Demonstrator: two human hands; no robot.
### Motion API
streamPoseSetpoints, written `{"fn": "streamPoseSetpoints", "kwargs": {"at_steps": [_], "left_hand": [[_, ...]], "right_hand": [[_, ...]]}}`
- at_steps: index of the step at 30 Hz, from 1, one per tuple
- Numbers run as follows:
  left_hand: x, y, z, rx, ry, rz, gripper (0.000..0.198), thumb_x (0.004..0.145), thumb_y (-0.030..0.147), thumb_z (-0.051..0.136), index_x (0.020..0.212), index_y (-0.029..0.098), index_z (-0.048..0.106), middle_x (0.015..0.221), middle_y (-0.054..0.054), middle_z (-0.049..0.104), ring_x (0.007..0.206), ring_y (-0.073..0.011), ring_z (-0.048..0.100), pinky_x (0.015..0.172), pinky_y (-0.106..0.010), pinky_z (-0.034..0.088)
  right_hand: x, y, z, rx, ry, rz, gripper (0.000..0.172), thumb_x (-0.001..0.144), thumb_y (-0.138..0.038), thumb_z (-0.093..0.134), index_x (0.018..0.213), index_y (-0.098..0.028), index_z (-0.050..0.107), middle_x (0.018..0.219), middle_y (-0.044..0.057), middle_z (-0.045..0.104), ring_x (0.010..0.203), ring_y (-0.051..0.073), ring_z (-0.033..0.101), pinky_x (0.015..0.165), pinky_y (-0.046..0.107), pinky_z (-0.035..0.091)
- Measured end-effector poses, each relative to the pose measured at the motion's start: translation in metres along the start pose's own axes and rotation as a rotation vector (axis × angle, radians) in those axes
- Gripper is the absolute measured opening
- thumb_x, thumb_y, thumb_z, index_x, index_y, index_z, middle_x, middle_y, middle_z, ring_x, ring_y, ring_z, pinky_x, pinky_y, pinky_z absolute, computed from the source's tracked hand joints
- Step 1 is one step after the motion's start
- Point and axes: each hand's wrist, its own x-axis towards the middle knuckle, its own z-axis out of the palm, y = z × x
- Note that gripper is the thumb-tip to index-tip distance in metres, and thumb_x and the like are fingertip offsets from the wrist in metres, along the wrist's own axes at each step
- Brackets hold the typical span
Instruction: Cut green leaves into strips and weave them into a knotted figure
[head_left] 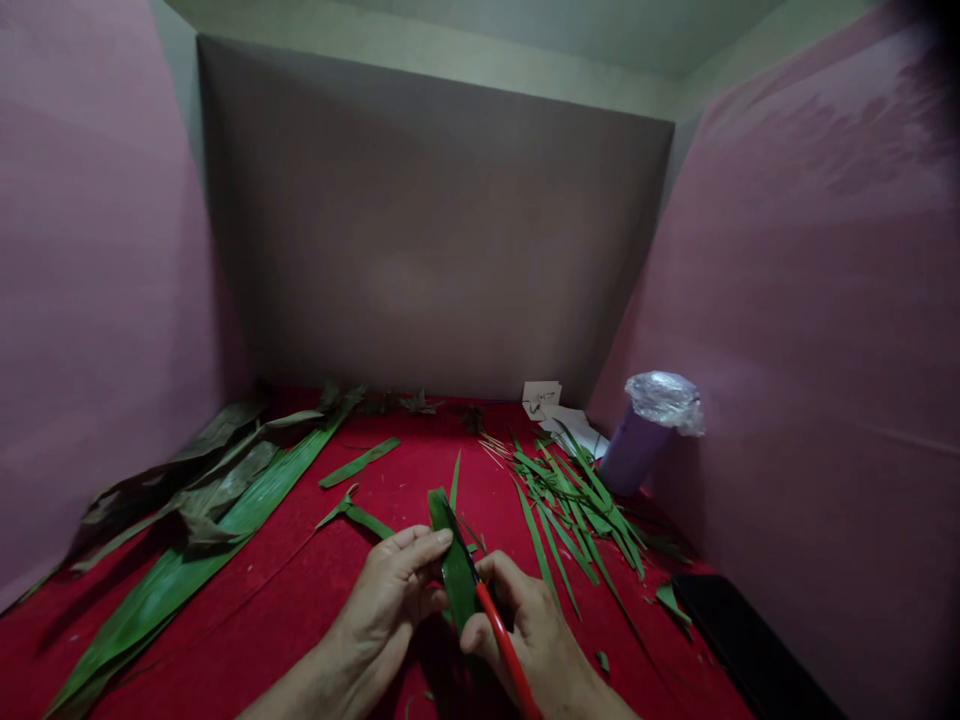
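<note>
Low over the red counter (300,590), the left hand (390,595) pinches a green leaf strip (454,560). The right hand (525,625) grips a red-handled blade (506,650) laid against the strip. A pile of cut strips (577,500) lies beside a purple cup (634,450).

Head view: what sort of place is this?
Probably a makeshift craft booth: pink side panels and grey back board enclose a red cloth tabletop strewn with long green leaves and cut green leaf strips.

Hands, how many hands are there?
2. The left hand pinches a green leaf strip at bottom centre; the right hand, beside it, holds a red-handled cutting tool. No others show.
</note>
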Motion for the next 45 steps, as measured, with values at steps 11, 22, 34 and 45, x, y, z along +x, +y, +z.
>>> {"fn": "streamPoseSetpoints", "kwargs": {"at_steps": [11, 22, 34, 45], "left_hand": [[0.001, -0.001, -0.003, 0.03, -0.029, -0.005, 0.019, 0.064, 0.022, 0.069, 0.059, 0.015, 0.053, 0.058, 0.0, 0.056, 0.052, -0.0103, 0.054, 0.048, -0.021, 0.045], [0.0, -0.002, 0.0, 0.021, -0.031, -0.032, 0.019, 0.065, 0.02, 0.068, 0.058, 0.015, 0.052, 0.055, 0.0, 0.055, 0.049, -0.0102, 0.052, 0.049, -0.023, 0.046], [-0.001, -0.004, 0.001, 0.062, -0.052, -0.045, 0.017, 0.067, 0.02, 0.065, 0.059, 0.015, 0.051, 0.054, 0.001, 0.054, 0.048, -0.0094, 0.051, 0.044, -0.021, 0.043], [0.001, -0.004, 0.0, 0.092, -0.028, -0.057, 0.02, 0.063, 0.022, 0.069, 0.057, 0.015, 0.051, 0.052, 0.002, 0.053, 0.046, -0.0087, 0.049, 0.046, -0.023, 0.044]], "right_hand": [[0.0, -0.003, -0.001, -0.019, 0.006, 0.024, 0.039, 0.074, -0.052, 0.056, 0.085, -0.015, 0.052, 0.06, -0.005, 0.044, 0.054, 0.009, 0.035, 0.049, 0.019, 0.031], [0.001, 0.008, 0.006, -0.003, 0.053, 0.056, 0.034, 0.075, -0.049, 0.055, 0.078, -0.015, 0.051, 0.055, -0.005, 0.045, 0.05, 0.009, 0.037, 0.046, 0.02, 0.029], [0.0, -0.002, 0.0, 0.063, 0.011, 0.035, 0.048, 0.071, -0.059, 0.054, 0.087, -0.014, 0.051, 0.061, -0.004, 0.045, 0.055, 0.009, 0.035, 0.049, 0.02, 0.028], [0.0, 0.012, 0.003, 0.216, 0.133, 0.033, 0.042, 0.073, -0.057, 0.054, 0.08, -0.016, 0.05, 0.055, -0.005, 0.04, 0.048, 0.007, 0.034, 0.042, 0.018, 0.027]]}}
